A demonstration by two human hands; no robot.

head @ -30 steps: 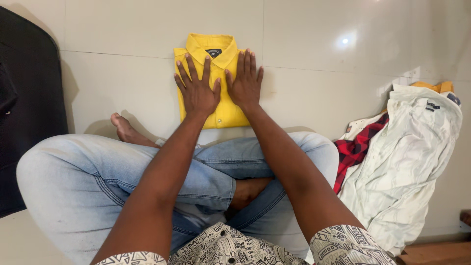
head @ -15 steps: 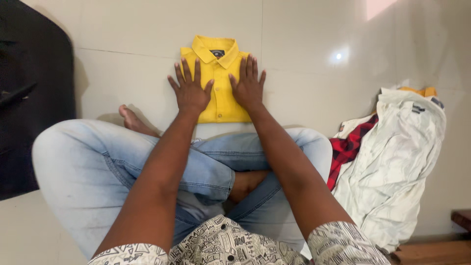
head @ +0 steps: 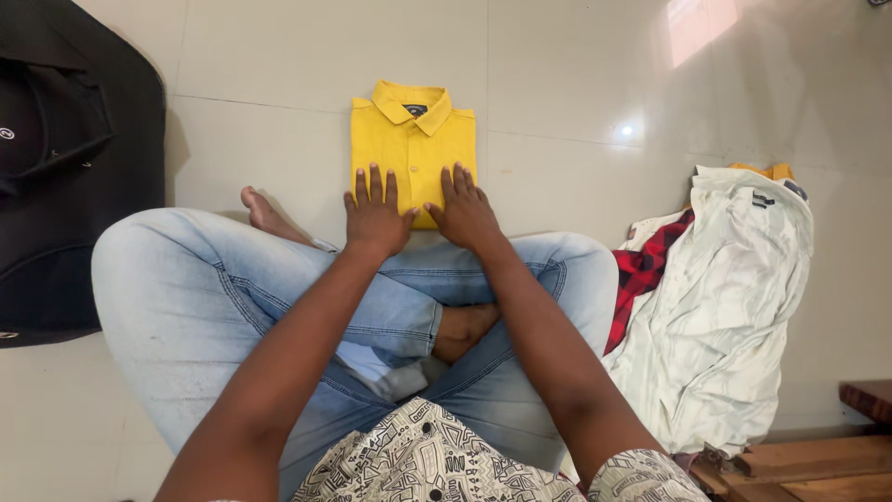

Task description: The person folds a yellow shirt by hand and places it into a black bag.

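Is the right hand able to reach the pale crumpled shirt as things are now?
Probably yes: the right hand lies flat on the yellow shirt, holding nothing, and only bare floor separates it from the pale shirt.

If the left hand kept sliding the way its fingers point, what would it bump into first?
The left hand lies flat on the folded yellow shirt, fingers pointing up it. It would probably meet the collar first, then bare floor tiles.

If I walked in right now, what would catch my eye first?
A bright yellow folded shirt lies collar-up on the pale tiled floor, with the left hand and right hand pressed flat on its lower edge. To the right sits a heap of clothes, pale fabric over red check.
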